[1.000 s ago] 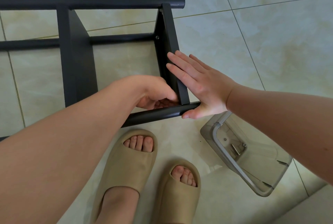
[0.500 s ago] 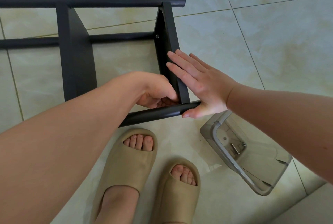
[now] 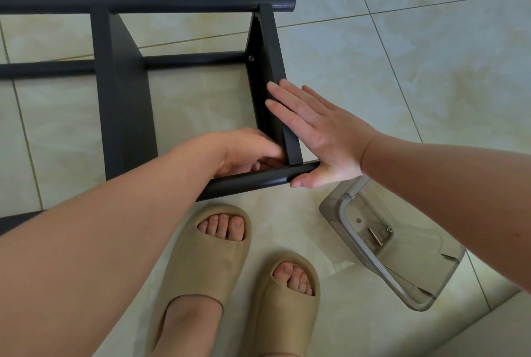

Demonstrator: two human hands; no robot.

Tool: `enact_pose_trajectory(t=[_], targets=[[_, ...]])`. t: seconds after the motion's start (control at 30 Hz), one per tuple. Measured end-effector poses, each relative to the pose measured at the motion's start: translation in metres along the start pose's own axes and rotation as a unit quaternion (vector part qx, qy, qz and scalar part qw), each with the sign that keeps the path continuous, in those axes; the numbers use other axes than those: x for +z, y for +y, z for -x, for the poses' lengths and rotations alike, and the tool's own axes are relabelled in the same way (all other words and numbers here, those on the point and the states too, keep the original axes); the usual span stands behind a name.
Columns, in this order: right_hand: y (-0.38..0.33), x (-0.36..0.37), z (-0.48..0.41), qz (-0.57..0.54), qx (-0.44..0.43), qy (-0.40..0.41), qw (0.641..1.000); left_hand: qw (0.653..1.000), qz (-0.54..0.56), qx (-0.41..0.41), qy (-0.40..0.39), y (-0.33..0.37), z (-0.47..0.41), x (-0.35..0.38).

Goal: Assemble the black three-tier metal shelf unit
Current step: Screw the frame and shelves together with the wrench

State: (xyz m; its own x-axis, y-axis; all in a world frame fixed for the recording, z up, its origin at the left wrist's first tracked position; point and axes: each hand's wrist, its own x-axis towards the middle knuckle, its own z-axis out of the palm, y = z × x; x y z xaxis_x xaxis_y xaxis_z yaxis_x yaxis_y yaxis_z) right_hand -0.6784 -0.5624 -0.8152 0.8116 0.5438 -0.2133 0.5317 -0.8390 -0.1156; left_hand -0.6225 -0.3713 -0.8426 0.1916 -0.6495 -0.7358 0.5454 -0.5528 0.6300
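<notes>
The black metal shelf unit (image 3: 123, 103) lies on its side on the tiled floor. My right hand (image 3: 319, 138) presses flat, fingers straight, against the outer face of the end shelf panel (image 3: 267, 49), with its thumb under the end of the near tube (image 3: 253, 181). My left hand (image 3: 244, 152) is curled inside the corner where that panel meets the near tube. Its fingertips are hidden, so I cannot see whether they hold anything. The far tube (image 3: 172, 1) shows two screw heads on top.
A clear grey plastic container (image 3: 359, 241) lies on the floor at the right, with a small metal key (image 3: 376, 236) and a screw inside. My feet in beige slippers (image 3: 207, 256) stand just below the near tube.
Both hands keep their places at the corner joint. Only the view has shifted slightly.
</notes>
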Motion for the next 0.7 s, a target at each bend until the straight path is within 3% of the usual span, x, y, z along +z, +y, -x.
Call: enact_pose_trajectory(t=[0.2, 0.47, 0.7], targets=[[-0.001, -0.001, 0.0, -0.002, 0.003, -0.001, 1.0, 0.999, 0.001, -0.039, -0.019, 0.011, 0.004, 0.001], [-0.001, 0.0, 0.0, -0.001, 0.002, 0.002, 1.0, 0.999, -0.01, 0.017, 0.033, 0.001, 0.002, 0.003], [0.0, 0.0, 0.0, 0.003, 0.002, 0.001, 1.0, 0.999, 0.018, 0.027, 0.001, -0.001, -0.001, 0.003]])
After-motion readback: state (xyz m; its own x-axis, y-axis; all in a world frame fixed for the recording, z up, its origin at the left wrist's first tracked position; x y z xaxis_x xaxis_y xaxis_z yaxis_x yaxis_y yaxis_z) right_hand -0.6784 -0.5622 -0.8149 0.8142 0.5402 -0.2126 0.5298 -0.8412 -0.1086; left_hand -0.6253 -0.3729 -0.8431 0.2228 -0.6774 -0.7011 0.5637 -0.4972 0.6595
